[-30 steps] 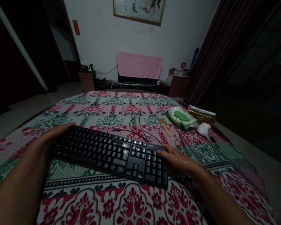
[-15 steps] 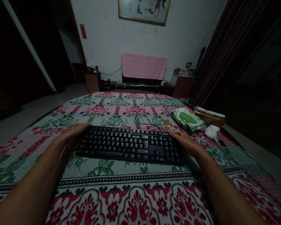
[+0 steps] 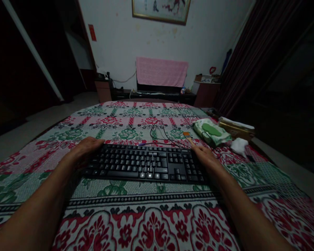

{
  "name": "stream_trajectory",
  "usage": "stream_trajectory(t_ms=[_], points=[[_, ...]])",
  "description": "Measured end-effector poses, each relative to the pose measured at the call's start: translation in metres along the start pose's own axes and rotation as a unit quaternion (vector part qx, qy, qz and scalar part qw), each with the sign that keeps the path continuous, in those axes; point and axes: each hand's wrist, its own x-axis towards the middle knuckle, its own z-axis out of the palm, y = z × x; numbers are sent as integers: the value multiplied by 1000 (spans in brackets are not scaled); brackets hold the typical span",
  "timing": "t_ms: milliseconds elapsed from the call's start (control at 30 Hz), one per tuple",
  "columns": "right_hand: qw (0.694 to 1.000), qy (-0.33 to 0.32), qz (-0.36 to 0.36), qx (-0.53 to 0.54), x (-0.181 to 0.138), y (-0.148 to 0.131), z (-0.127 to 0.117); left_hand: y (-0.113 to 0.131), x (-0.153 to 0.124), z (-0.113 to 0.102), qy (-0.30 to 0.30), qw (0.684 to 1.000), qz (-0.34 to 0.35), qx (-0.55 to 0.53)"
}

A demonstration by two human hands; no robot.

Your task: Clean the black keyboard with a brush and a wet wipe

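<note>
A black computer keyboard lies across the patterned tablecloth, its keys facing up and its number pad on the right. My left hand grips its left end, with the fingertips at the far corner. At the opposite end my right hand holds the right edge near the far corner. Most fingers of both hands are hidden behind or under the ends. A thin black cable loops on the cloth behind the keyboard. Close to my right fingertips lies a brush with orange bristles and a pale handle.
Right of the keyboard sit a green-and-white pack of wipes, a gold tissue box and a crumpled white tissue. The tablecloth covers the round table. A pink towel hangs over a screen by the far wall.
The keyboard's near side now shows slightly lower in view, and its keys catch more light. A bluish pen-like object has come into sight behind it. Both hands keep their hold.
</note>
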Motion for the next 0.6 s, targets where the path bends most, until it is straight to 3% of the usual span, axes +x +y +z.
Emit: stream_trajectory(t_ms=[133, 267, 367, 600], points=[[999, 6, -18, 43, 5, 5, 6, 19, -5, 5, 32, 996, 45, 73], [998, -22, -59, -6, 8, 11, 6, 41, -10, 27, 28, 971, 224, 76], [994, -25, -88, -62, 8, 11, 6, 51, -14, 43, -7, 948, 312, 60], [963, -48, -155, -217, 2, -4, 5, 53, -23, 43, -60, 946, 319, 27]])
